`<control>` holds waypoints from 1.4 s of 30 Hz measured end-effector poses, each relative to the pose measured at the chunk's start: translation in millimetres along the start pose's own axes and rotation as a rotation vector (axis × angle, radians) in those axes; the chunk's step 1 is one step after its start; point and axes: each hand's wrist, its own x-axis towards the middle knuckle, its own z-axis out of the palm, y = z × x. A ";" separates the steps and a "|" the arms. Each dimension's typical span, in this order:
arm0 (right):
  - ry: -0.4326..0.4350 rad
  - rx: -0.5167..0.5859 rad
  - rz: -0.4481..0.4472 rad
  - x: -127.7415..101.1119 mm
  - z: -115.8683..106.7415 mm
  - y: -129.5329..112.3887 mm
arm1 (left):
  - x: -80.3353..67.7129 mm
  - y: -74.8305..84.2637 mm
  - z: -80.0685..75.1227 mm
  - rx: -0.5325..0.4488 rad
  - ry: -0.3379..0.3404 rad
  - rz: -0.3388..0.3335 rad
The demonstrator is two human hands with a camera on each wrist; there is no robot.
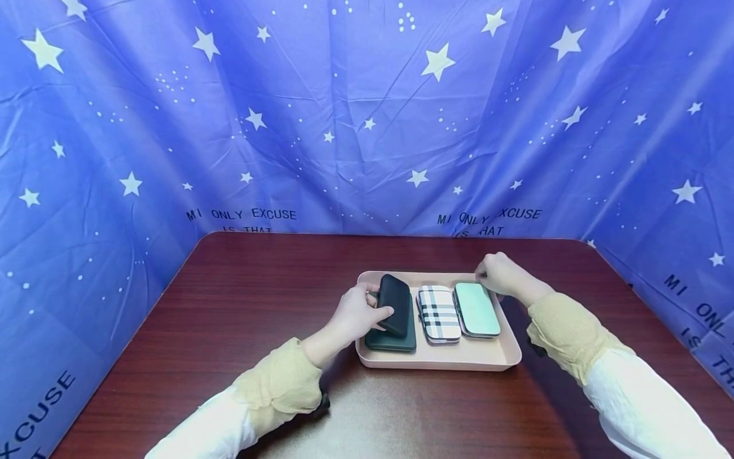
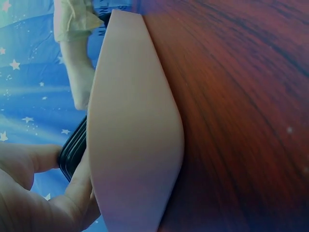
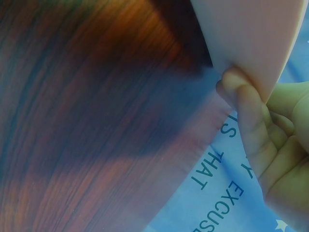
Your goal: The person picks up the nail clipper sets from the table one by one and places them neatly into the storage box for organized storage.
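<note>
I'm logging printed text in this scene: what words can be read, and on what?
"MI ONLY EXCUSE IS THAT" on the blue star-print backdrop, repeated at left and centre.
"THAT" and "EXCUS", cut off, on that backdrop in the right wrist view.
The cases and pink tray bear no readable text.

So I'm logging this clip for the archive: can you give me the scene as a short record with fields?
surface: dark wooden table
backdrop: blue star-print cloth
container: pink tray
tray contents: black case lying on a dark green case, then a plaid case, then a mint green case
left hand: grips the black case
right hand: holds the tray's far right corner
</note>
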 end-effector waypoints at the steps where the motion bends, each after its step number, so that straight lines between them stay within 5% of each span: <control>1: 0.000 0.000 0.001 0.0 0.0 0.0 | -0.2 0.3 0.5 0.024 0.005 0.004; 11: -0.007 -0.005 -0.007 1.3 -0.4 0.3 | -1.6 0.4 4.6 0.168 0.003 0.064; 22: -0.016 -0.004 0.011 -0.8 1.9 1.1 | -2.9 2.0 2.0 0.341 -0.040 0.039; 33: 0.002 -0.010 -0.033 -1.3 -0.1 -0.4 | -1.9 13.8 1.4 0.663 -0.036 0.065; 42: 0.009 -0.009 -0.021 -0.5 -0.9 -2.2 | -1.5 22.2 2.4 0.750 -0.069 0.031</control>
